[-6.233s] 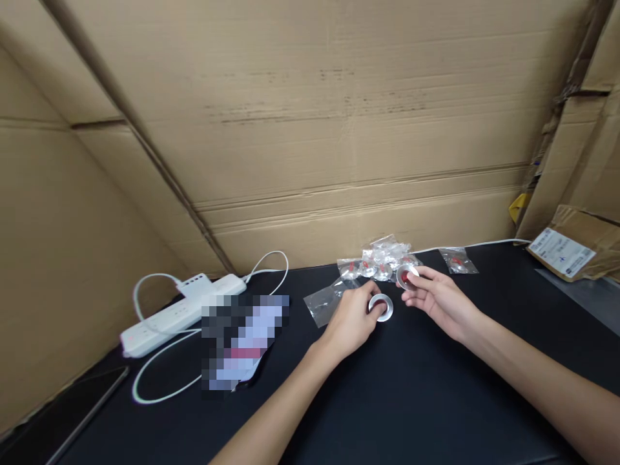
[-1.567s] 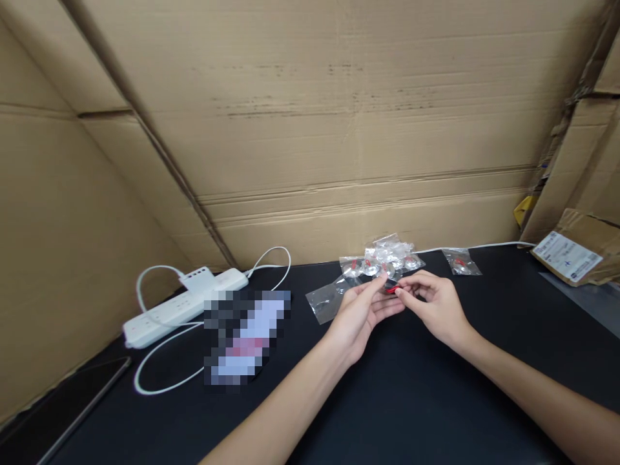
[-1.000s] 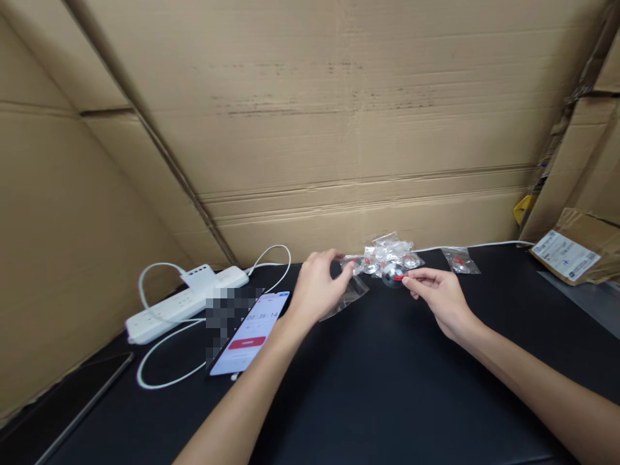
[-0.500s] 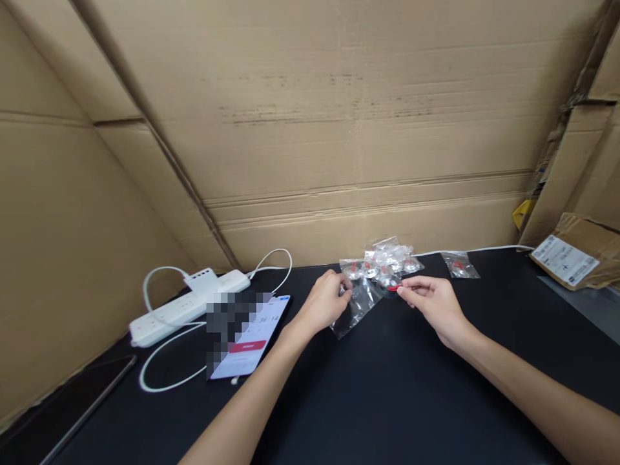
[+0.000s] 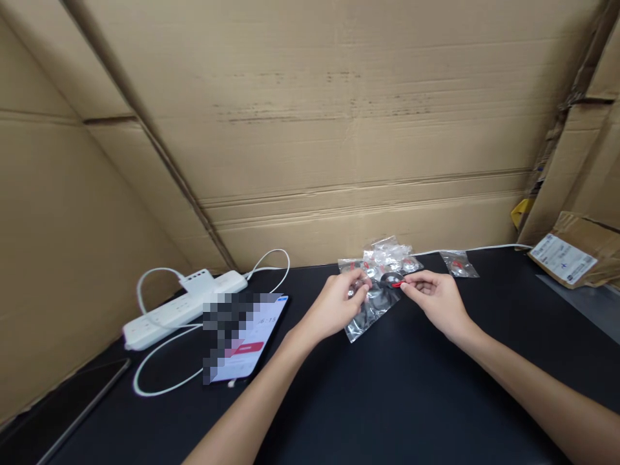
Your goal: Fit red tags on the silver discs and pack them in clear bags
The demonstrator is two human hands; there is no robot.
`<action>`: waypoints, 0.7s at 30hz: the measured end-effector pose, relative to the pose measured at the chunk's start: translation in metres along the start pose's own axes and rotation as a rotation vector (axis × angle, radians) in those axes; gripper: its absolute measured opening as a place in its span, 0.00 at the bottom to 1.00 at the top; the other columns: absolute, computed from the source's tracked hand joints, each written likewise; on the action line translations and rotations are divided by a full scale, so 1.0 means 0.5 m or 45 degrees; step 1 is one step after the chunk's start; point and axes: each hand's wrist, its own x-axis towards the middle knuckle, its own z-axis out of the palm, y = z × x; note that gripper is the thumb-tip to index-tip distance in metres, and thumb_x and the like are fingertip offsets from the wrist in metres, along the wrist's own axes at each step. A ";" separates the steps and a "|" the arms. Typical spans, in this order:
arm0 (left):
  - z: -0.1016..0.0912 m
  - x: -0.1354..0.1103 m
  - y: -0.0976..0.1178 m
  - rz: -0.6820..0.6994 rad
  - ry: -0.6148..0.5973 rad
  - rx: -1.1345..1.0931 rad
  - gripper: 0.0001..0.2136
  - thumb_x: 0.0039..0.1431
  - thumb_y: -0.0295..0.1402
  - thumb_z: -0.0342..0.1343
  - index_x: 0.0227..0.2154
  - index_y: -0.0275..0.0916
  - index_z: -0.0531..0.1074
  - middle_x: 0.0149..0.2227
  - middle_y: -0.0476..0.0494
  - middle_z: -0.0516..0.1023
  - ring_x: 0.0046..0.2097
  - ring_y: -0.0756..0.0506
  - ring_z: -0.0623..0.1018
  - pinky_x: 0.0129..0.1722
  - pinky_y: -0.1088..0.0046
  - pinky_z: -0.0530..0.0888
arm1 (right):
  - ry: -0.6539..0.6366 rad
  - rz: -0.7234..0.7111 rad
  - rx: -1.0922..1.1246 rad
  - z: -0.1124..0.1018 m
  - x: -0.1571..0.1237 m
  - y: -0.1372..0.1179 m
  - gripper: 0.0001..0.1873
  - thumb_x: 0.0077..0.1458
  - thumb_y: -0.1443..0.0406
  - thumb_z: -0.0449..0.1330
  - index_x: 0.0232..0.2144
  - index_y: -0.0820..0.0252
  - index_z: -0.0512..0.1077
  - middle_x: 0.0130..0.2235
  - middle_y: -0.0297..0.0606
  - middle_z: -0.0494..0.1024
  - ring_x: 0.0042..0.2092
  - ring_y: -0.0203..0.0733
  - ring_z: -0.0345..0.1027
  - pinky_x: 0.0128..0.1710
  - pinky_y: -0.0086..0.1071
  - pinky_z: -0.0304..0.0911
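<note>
Clear plastic bag [image 5: 372,315] had shifted closer to the round disc [image 5: 390,279]
Left hand [image 5: 339,298] pinched the bag, right hand [image 5: 440,296] pinched the disc's red part [image 5: 397,284], leaving both lined up

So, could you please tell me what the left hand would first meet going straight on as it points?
The left hand would probably meet the heap of clear plastic packets with silver, red-marked discs, lying ahead of it, though depth is hard to judge here.
</note>
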 end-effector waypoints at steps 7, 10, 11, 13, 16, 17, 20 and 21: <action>-0.004 -0.003 0.009 0.072 -0.038 0.100 0.08 0.60 0.34 0.49 0.33 0.40 0.72 0.26 0.47 0.75 0.27 0.47 0.73 0.29 0.73 0.67 | -0.055 0.221 0.072 -0.004 0.003 -0.005 0.11 0.44 0.61 0.68 0.30 0.63 0.79 0.32 0.43 0.82 0.33 0.44 0.76 0.34 0.37 0.71; 0.001 -0.005 0.005 0.066 -0.065 0.038 0.09 0.60 0.34 0.49 0.36 0.40 0.73 0.29 0.46 0.76 0.28 0.47 0.74 0.29 0.73 0.68 | -0.155 0.271 0.106 0.000 -0.001 -0.004 0.12 0.43 0.61 0.69 0.30 0.63 0.79 0.32 0.43 0.82 0.33 0.43 0.76 0.34 0.36 0.70; 0.003 -0.005 0.003 0.061 -0.076 0.000 0.09 0.61 0.34 0.50 0.37 0.40 0.74 0.30 0.45 0.77 0.28 0.47 0.74 0.29 0.72 0.69 | -0.180 0.276 0.113 0.001 -0.003 -0.005 0.12 0.43 0.61 0.69 0.30 0.63 0.79 0.32 0.43 0.82 0.33 0.43 0.76 0.34 0.36 0.70; 0.005 -0.003 0.002 0.028 -0.097 -0.127 0.09 0.60 0.35 0.52 0.39 0.39 0.73 0.31 0.44 0.77 0.29 0.47 0.76 0.30 0.71 0.71 | -0.205 0.280 0.116 0.002 -0.005 -0.006 0.12 0.43 0.61 0.69 0.30 0.63 0.79 0.32 0.43 0.82 0.32 0.42 0.75 0.32 0.35 0.69; 0.004 0.002 0.003 -0.087 -0.094 -0.420 0.13 0.58 0.37 0.57 0.43 0.36 0.72 0.31 0.42 0.77 0.30 0.46 0.77 0.32 0.69 0.74 | -0.201 0.297 0.130 -0.001 -0.004 -0.011 0.13 0.43 0.59 0.69 0.31 0.63 0.79 0.31 0.42 0.81 0.29 0.39 0.71 0.29 0.33 0.66; 0.003 0.004 0.004 -0.117 -0.084 -0.530 0.15 0.57 0.37 0.58 0.44 0.35 0.72 0.32 0.41 0.78 0.32 0.45 0.78 0.33 0.67 0.75 | -0.189 0.314 0.146 -0.002 -0.003 -0.012 0.14 0.43 0.59 0.69 0.31 0.63 0.79 0.30 0.41 0.81 0.28 0.38 0.70 0.28 0.32 0.64; 0.004 0.007 0.004 -0.139 -0.063 -0.803 0.18 0.55 0.37 0.62 0.47 0.35 0.73 0.40 0.36 0.79 0.40 0.42 0.79 0.41 0.64 0.76 | -0.146 0.373 0.230 -0.008 0.002 -0.016 0.14 0.42 0.60 0.70 0.30 0.64 0.80 0.27 0.39 0.78 0.26 0.34 0.64 0.27 0.31 0.60; 0.007 0.007 0.003 -0.143 -0.065 -0.858 0.19 0.54 0.36 0.63 0.47 0.35 0.73 0.42 0.36 0.79 0.43 0.42 0.79 0.43 0.64 0.76 | -0.133 0.387 0.257 -0.010 0.004 -0.017 0.14 0.42 0.60 0.71 0.30 0.65 0.80 0.26 0.38 0.77 0.26 0.33 0.63 0.27 0.31 0.59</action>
